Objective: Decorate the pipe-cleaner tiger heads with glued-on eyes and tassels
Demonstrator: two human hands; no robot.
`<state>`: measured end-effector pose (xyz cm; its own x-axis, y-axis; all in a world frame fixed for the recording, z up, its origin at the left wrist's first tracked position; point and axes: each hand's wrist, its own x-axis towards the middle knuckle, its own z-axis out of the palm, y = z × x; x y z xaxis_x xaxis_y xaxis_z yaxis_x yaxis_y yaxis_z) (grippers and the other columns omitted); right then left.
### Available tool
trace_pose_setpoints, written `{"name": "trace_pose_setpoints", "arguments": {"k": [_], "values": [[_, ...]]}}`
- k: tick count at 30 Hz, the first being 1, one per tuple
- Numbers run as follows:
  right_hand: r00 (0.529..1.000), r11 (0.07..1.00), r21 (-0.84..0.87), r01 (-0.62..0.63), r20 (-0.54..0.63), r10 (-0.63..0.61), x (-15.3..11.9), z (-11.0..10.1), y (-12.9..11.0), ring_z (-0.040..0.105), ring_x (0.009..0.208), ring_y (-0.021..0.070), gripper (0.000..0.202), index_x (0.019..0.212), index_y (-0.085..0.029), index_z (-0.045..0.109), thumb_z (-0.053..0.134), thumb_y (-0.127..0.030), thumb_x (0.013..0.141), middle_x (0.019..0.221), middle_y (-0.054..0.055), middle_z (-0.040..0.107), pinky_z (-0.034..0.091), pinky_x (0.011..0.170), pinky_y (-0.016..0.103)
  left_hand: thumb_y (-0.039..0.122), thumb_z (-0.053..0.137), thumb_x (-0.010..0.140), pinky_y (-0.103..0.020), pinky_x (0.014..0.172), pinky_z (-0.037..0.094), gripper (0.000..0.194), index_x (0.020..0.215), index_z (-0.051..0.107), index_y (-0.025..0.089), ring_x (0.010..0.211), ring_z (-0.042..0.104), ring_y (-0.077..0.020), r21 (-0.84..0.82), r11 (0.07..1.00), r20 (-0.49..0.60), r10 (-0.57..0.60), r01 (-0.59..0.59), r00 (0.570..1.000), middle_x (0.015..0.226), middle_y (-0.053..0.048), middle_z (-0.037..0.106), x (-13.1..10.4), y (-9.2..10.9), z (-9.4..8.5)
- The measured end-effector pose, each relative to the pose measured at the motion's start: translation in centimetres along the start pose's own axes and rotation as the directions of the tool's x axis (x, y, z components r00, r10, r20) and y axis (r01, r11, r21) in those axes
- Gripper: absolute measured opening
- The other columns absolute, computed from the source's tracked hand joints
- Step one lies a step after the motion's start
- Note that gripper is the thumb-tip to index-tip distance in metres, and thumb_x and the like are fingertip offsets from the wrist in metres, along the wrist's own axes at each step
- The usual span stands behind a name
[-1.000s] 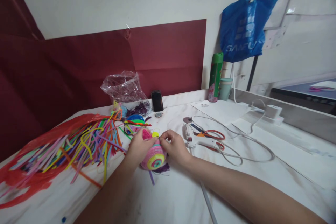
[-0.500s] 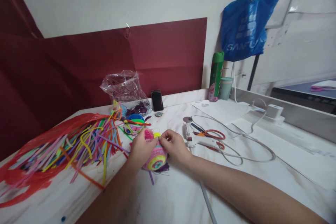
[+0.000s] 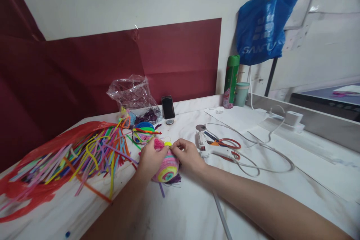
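Observation:
A rounded craft piece wound from pink, yellow and purple pipe cleaners sits on the marble-patterned table between my hands. My left hand is closed around its left side, with a pink fuzzy part showing above the fingers. My right hand pinches at the top of the piece, beside a small yellow part; what lies between those fingertips is too small to make out. Purple tassel threads stick out below. Just behind lies a second striped pipe-cleaner piece in blue, green and pink.
Loose pipe cleaners are heaped on a red plastic bag at left. Right of my hands lie a white glue gun, orange-handled scissors and a looping cable. A phone leans at the back near a clear bag.
Almost nothing differs. Both hands keep their hold on the craft piece, and the view has shifted very slightly.

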<state>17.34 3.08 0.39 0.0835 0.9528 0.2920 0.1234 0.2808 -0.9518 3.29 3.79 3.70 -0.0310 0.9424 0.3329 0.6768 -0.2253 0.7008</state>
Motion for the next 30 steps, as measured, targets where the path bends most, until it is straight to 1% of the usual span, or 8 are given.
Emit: {"name": "trace_pose_setpoints", "arguments": {"k": [5,10,13,16,21,26,28,30], "values": [[0.999,0.994,0.106,-0.022,0.040,0.017,0.0,-0.3,0.2,0.056,0.067,0.0151,0.014,0.067,-0.018,0.059,0.049,-0.027,0.070,0.067,0.000,0.061,0.044,0.067,0.027,0.036,0.059,0.069,-0.029,0.063,0.044,0.016,0.071,0.054,0.021,0.068,0.060,-0.0199,0.002,1.000,-0.008,-0.011,0.011,1.000,0.068,-0.001,0.063,0.0,-0.1,0.0],[0.998,0.999,0.037,-0.003,0.055,0.001,0.0,-0.2,0.5,0.054,0.066,0.0145,0.009,0.069,-0.017,0.060,0.055,-0.024,0.065,0.070,0.001,0.061,0.043,0.063,0.026,0.035,0.059,0.068,-0.030,0.065,0.045,0.015,0.072,0.055,0.021,0.070,0.060,-0.0198,-0.014,1.000,-0.006,-0.025,0.025,1.000,0.070,-0.001,0.064,0.0,0.0,-0.1],[0.997,0.999,0.034,-0.016,0.070,0.014,0.1,-0.2,0.7,0.053,0.061,0.0133,0.009,0.068,-0.017,0.059,0.053,-0.024,0.068,0.066,0.000,0.059,0.043,0.059,0.026,0.035,0.059,0.068,-0.030,0.065,0.045,0.015,0.072,0.055,0.021,0.070,0.061,-0.0201,-0.025,0.999,-0.002,-0.032,0.032,0.999,0.070,-0.001,0.064,-0.1,0.1,-0.1],[0.998,1.000,0.012,-0.005,0.067,0.004,0.3,-0.3,0.9,0.053,0.061,0.0128,0.008,0.067,-0.017,0.059,0.054,-0.024,0.068,0.065,0.000,0.059,0.043,0.060,0.025,0.034,0.060,0.067,-0.029,0.065,0.044,0.015,0.071,0.056,0.021,0.069,0.060,-0.0197,-0.039,0.999,-0.001,-0.021,0.021,1.000,0.068,-0.001,0.065,-0.1,0.1,-0.1],[0.999,0.999,0.040,-0.002,0.048,0.001,0.4,-0.2,1.2,0.053,0.062,0.0127,0.008,0.065,-0.018,0.061,0.053,-0.020,0.064,0.065,-0.001,0.060,0.042,0.057,0.023,0.036,0.060,0.067,-0.028,0.063,0.044,0.016,0.069,0.054,0.021,0.066,0.060,-0.0190,0.019,1.000,-0.007,-0.020,0.020,1.000,0.065,0.000,0.063,0.0,-0.1,0.0],[0.989,0.975,0.172,-0.140,0.075,0.129,0.8,-0.2,0.9,0.051,0.056,0.0123,0.013,0.066,-0.017,0.062,0.050,-0.021,0.061,0.060,-0.001,0.059,0.040,0.055,0.024,0.036,0.060,0.068,-0.029,0.065,0.045,0.017,0.072,0.056,0.021,0.070,0.062,-0.0205,0.034,0.999,-0.002,-0.032,0.032,0.999,0.069,-0.001,0.065,0.0,-0.1,0.0],[0.986,0.962,0.218,-0.164,0.049,0.157,1.1,-0.6,0.9,0.052,0.056,0.0124,0.015,0.066,-0.017,0.061,0.047,-0.020,0.061,0.059,-0.001,0.059,0.040,0.055,0.024,0.037,0.060,0.068,-0.030,0.066,0.045,0.017,0.073,0.058,0.021,0.071,0.062,-0.0207,0.036,0.998,-0.005,-0.043,0.043,0.999,0.071,-0.002,0.066,0.0,-0.1,0.0],[0.988,0.959,0.240,-0.148,-0.006,0.154,1.6,-1.1,0.9,0.050,0.055,0.0121,0.016,0.067,-0.018,0.060,0.045,-0.020,0.060,0.056,-0.003,0.056,0.039,0.055,0.024,0.037,0.060,0.068,-0.030,0.067,0.045,0.017,0.074,0.059,0.020,0.071,0.062,-0.0207,0.039,0.998,-0.006,-0.052,0.052,0.999,0.072,-0.002,0.067,0.0,-0.1,0.0]]}}
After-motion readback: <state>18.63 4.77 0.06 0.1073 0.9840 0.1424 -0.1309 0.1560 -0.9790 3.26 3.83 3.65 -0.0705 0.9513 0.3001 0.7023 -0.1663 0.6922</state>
